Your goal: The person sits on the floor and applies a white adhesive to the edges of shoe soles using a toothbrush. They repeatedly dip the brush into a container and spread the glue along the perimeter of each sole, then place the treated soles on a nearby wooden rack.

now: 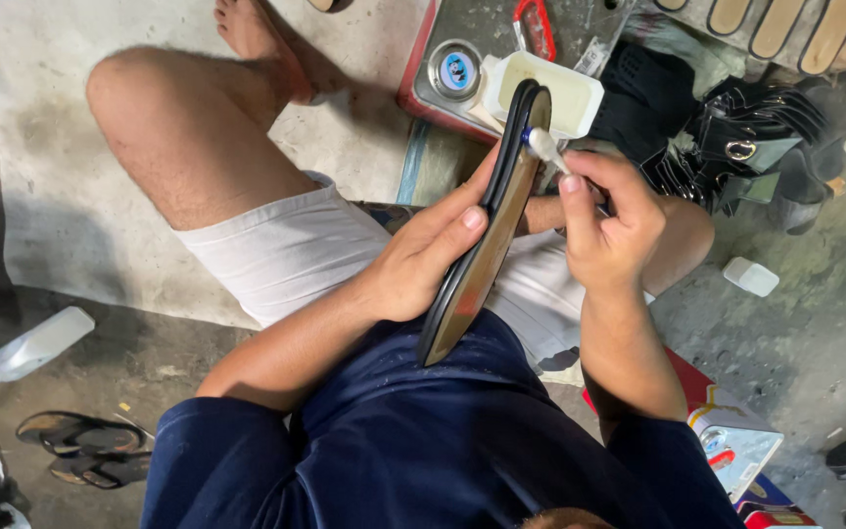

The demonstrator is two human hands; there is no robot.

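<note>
gripping the shoe sole (482, 245) edge-up over the lap, left hand (423, 260) clamped it; right hand (607, 220) pinched a white brush (543, 145) at its far tip. glue risked smearing if the sole tilted.

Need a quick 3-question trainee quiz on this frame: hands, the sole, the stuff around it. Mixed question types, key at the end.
1. True or false: the left hand grips the dark shoe sole on edge, over the person's lap.
2. Which part of the sole does the white-tipped brush in the right hand touch?
A. the end near the body
B. the far end
C. the middle
3. Fill in: just beyond the sole's far end sits an open white ____ on a metal can.

Key: 1 true; 2 B; 3 tub
</note>
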